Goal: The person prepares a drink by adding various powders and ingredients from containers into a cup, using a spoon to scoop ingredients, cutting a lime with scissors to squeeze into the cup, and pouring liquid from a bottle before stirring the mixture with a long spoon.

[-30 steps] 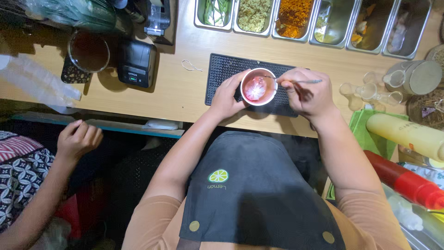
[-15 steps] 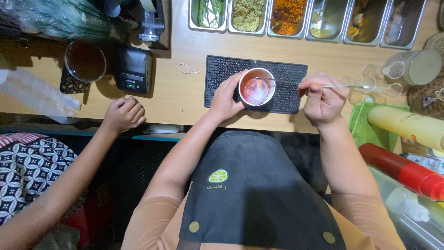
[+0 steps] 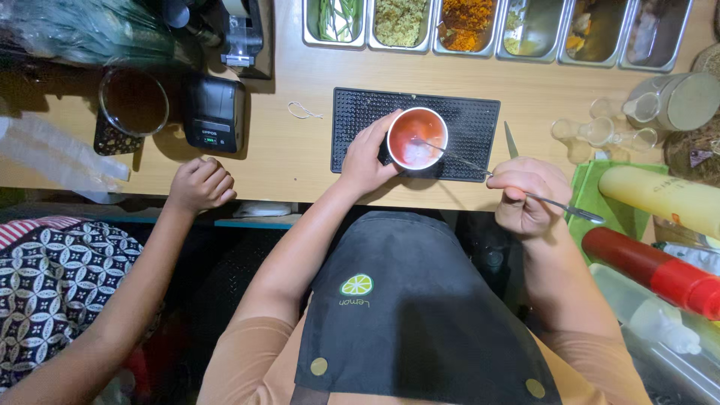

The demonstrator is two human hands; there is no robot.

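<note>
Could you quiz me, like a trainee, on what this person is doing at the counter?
1. True or false: the left hand holds the cup of red liquid on the black ridged mat.
2. What does the right hand hold? A) a long thin spoon B) a knife C) a red bottle
3. Whose hand rests in a fist on the wooden counter at the left?

Key
1. True.
2. A: the spoon reaches from the hand into the cup.
3. Another person's, in a patterned garment.
</note>
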